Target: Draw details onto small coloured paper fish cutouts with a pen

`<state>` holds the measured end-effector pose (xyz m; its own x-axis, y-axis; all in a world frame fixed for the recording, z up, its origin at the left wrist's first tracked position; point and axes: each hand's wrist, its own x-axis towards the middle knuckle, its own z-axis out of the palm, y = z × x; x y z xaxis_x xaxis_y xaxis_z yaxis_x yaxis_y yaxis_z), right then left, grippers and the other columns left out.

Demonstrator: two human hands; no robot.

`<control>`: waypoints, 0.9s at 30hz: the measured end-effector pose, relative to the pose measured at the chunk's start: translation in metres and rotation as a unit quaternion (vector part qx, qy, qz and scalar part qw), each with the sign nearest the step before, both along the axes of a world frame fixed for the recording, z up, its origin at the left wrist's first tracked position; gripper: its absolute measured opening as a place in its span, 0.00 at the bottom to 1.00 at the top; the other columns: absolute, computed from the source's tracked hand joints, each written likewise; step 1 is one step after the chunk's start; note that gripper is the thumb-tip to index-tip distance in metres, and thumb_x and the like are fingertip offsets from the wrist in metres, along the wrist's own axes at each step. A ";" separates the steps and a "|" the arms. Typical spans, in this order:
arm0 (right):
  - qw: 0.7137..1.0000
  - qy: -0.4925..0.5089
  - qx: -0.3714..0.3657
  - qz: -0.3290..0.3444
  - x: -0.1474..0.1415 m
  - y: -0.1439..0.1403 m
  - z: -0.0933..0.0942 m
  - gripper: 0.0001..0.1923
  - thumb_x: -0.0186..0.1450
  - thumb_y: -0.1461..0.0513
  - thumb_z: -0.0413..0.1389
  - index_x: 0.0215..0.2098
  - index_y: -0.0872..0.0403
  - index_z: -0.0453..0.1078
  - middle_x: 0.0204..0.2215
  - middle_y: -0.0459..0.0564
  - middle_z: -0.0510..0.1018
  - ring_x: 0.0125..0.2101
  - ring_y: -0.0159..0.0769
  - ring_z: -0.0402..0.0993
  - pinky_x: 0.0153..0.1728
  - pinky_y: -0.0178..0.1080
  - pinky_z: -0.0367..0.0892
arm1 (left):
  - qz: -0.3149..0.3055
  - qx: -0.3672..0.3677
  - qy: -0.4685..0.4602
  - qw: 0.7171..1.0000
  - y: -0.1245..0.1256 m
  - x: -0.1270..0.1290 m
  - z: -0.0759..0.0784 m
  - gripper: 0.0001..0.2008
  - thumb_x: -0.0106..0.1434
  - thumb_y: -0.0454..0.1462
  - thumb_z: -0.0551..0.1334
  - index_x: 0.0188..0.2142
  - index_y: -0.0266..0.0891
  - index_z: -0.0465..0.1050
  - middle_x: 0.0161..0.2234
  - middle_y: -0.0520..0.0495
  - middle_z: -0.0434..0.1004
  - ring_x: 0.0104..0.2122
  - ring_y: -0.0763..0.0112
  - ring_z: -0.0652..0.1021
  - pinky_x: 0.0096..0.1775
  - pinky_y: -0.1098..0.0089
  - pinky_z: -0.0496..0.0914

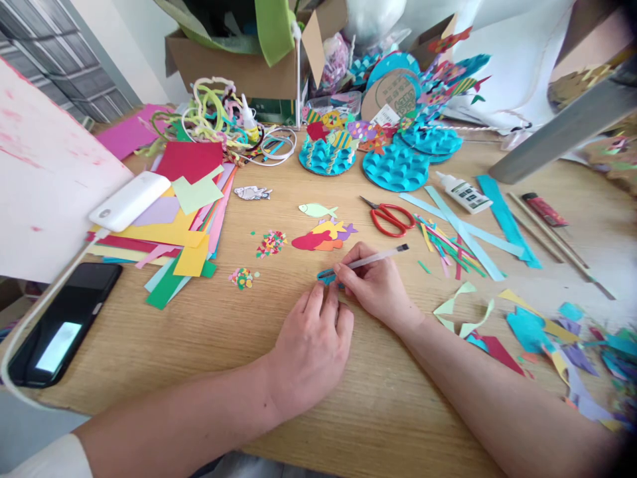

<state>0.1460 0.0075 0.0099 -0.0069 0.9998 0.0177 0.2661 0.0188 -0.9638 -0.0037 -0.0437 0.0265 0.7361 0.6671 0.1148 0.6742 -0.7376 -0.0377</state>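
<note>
A small blue paper cutout (pixel 326 275) lies on the table between my hands, mostly covered by fingers. My left hand (pixel 314 338) holds it against the tabletop with bent fingertips at its near edge. In my right hand (pixel 375 282) is a slim pen (pixel 375 257) with a clear barrel and dark end cap; its tip is down at the cutout. Just beyond lie a pale green paper fish (pixel 317 210) with drawn lines and a pile of red, yellow, purple and orange paper fish (pixel 312 241). To the left are small heaps of paper bits (pixel 272 244) and round dots (pixel 243 278).
Red-handled scissors (pixel 392 219), a white glue bottle (pixel 464 192), paper strips (pixel 465 232) and sticks (pixel 552 232) lie to the right. Scraps (pixel 537 328) crowd the right edge. Coloured paper (pixel 192 159), a power bank (pixel 130 199) and a phone (pixel 62 325) are left. Blue fish-decorated stands (pixel 327 156) stand behind.
</note>
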 end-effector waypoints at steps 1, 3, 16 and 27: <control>1.000 0.000 -0.001 -0.001 0.000 0.000 0.000 0.09 0.59 0.59 0.58 0.26 0.53 0.62 0.17 0.42 0.70 0.16 0.28 0.65 0.17 0.31 0.60 | 0.000 0.002 -0.001 1.000 0.000 0.000 0.000 0.14 0.64 0.34 0.54 0.46 0.28 0.68 0.53 0.29 0.69 0.53 0.52 0.69 0.52 0.57 0.64; 1.000 -0.001 -0.004 -0.003 0.000 0.000 0.000 0.10 0.59 0.58 0.58 0.26 0.53 0.62 0.17 0.42 0.71 0.16 0.28 0.65 0.17 0.32 0.60 | 0.000 0.003 -0.001 1.000 0.000 0.000 0.000 0.14 0.64 0.34 0.54 0.46 0.28 0.69 0.53 0.29 0.69 0.53 0.52 0.69 0.52 0.56 0.64; 1.000 -0.004 0.009 -0.018 0.000 0.000 0.000 0.08 0.59 0.61 0.57 0.25 0.52 0.62 0.16 0.41 0.68 0.15 0.28 0.63 0.17 0.32 0.58 | -0.001 -0.001 0.003 1.000 -0.001 -0.001 0.001 0.14 0.64 0.34 0.54 0.46 0.28 0.69 0.54 0.29 0.68 0.53 0.51 0.69 0.52 0.56 0.65; 1.000 -0.001 0.001 -0.027 -0.001 0.000 0.001 0.08 0.59 0.62 0.57 0.25 0.52 0.62 0.16 0.42 0.69 0.16 0.28 0.63 0.17 0.32 0.58 | -0.002 -0.001 0.006 1.000 0.000 -0.001 0.001 0.14 0.64 0.34 0.54 0.46 0.28 0.68 0.53 0.30 0.69 0.53 0.51 0.69 0.52 0.56 0.64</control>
